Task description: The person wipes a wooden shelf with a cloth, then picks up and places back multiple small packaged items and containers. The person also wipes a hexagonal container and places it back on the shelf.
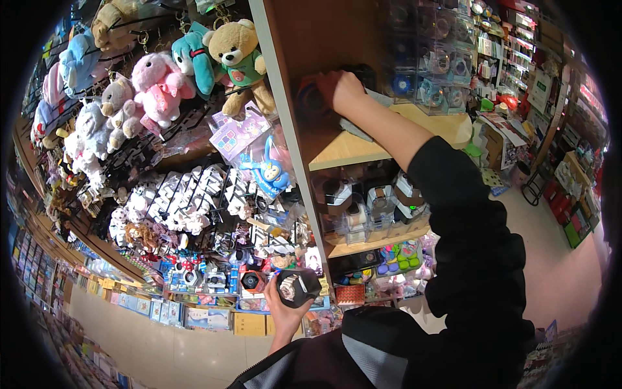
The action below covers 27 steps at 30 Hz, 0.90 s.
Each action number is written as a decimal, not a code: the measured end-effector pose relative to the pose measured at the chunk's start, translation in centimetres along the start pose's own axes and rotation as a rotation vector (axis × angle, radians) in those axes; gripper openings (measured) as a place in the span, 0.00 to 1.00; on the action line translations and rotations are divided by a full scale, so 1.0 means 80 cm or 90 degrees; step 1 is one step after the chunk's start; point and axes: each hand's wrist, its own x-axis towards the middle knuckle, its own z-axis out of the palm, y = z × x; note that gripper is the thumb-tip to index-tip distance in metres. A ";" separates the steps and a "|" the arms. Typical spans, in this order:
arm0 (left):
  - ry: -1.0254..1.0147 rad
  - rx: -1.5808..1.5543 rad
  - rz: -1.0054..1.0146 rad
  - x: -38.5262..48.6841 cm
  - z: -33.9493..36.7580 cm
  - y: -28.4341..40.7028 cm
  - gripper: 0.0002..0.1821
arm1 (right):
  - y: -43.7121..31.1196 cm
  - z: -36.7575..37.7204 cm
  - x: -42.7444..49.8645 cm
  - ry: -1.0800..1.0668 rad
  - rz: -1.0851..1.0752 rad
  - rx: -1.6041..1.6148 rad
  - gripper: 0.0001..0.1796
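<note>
My left hand [284, 311], low in the middle, holds a dark open box [303, 287] with a light-coloured wristwatch in it. Just left of that box is a red hexagonal box [252, 281] with a dark watch. My right hand [340, 90] reaches up to the wooden shelf [388, 131], over a dark box-like object [311, 99] in shadow; its fingertips are hidden, so whether it grips anything cannot be told. Grey cloth [357, 130] lies under my right wrist. One shelf lower stand several boxed watches [379, 202].
Plush keychains, among them a teddy bear [238, 58] and a pink rabbit [160, 90], hang on hooks at the left. An upright shelf panel [291, 146] divides them from the shelves. Clear watch boxes [437, 63] are stacked behind my right forearm. Notebooks [209, 318] line the bottom edge.
</note>
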 end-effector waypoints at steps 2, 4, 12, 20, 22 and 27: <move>-0.008 -0.007 -0.008 -0.005 0.001 0.005 0.57 | 0.002 0.009 0.014 -0.028 0.006 -0.029 0.11; -0.015 -0.010 -0.026 -0.010 0.000 0.006 0.57 | 0.005 0.018 0.022 -0.034 0.002 -0.033 0.12; 0.013 0.004 -0.027 -0.020 -0.015 -0.012 0.56 | 0.005 -0.059 -0.011 -0.008 0.111 -0.052 0.18; 0.069 0.080 -0.205 -0.092 -0.067 -0.085 0.57 | -0.113 -0.057 -0.261 -0.369 -0.265 0.560 0.21; 0.075 0.098 -0.242 -0.102 -0.078 -0.100 0.57 | -0.186 0.048 -0.290 -0.540 -0.266 0.624 0.25; 0.061 0.115 -0.324 -0.137 -0.100 -0.121 0.58 | -0.367 0.286 -0.390 -0.780 -0.103 0.402 0.55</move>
